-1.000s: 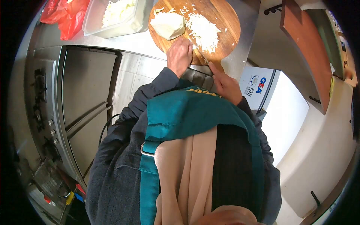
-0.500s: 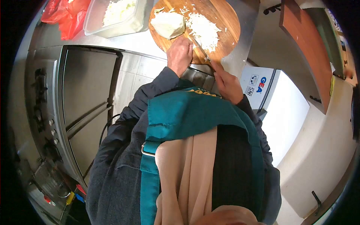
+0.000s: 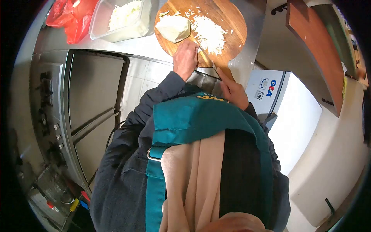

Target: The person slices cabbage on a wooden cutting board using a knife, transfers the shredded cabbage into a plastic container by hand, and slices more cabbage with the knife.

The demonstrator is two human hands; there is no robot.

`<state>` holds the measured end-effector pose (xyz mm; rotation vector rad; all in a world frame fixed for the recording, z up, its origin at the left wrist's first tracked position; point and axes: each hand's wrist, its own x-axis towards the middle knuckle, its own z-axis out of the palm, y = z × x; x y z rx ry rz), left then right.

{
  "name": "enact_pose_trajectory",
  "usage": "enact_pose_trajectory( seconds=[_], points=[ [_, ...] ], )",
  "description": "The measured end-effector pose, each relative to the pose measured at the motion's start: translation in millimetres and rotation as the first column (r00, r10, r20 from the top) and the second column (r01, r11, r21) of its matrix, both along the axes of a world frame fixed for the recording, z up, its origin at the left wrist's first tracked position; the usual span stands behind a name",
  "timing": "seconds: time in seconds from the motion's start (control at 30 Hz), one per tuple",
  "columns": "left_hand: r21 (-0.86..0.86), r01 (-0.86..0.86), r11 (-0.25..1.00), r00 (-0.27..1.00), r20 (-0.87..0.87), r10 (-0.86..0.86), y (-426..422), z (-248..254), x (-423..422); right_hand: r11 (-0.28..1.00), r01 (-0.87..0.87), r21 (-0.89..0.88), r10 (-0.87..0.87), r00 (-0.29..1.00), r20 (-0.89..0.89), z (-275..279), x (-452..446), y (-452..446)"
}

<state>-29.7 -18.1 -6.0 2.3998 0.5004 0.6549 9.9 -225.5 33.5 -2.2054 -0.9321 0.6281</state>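
Observation:
A round wooden cutting board (image 3: 234,19) lies at the counter's front edge. On it rests a large pale chunk of vegetable (image 3: 173,29), its kind unclear, beside a heap of thin white shreds (image 3: 210,34). My left hand (image 3: 185,58) is closed at the board's near edge, just below the chunk; its curled fingers hide what they press on. My right hand (image 3: 235,91) grips a knife (image 3: 208,58) by its handle. The blade points up and left over the board, close beside my left fingers.
A clear plastic container (image 3: 116,36) with white shreds stands left of the board, beside a red plastic bag (image 3: 75,23). Below the counter at left is a stove-like unit (image 3: 58,108). A white appliance (image 3: 295,116) and an orange-brown panel (image 3: 319,58) are at right.
My right hand has drawn the knife slightly back toward my body. My left hand stays closed in about the same place, and the view has shifted a little.

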Motion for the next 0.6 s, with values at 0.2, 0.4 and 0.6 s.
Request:
enact_pose_trajectory(
  seconds=[0.2,0.4,0.6],
  points=[
    [-0.269,0.042,0.962,0.993,0.122,-0.009,11,4,-9,0.983,-0.016,0.183,-0.011,0.989,0.148,9,6,7],
    [-0.166,0.026,0.986,0.999,-0.04,-0.033,16,6,-4,0.992,-0.08,0.096,0.067,0.989,0.131,-1,2,9],
    [-0.026,0.057,0.998,0.998,0.01,-0.057,11,2,2,0.988,-0.123,0.098,0.102,0.976,0.191,-12,2,14]
  ],
)
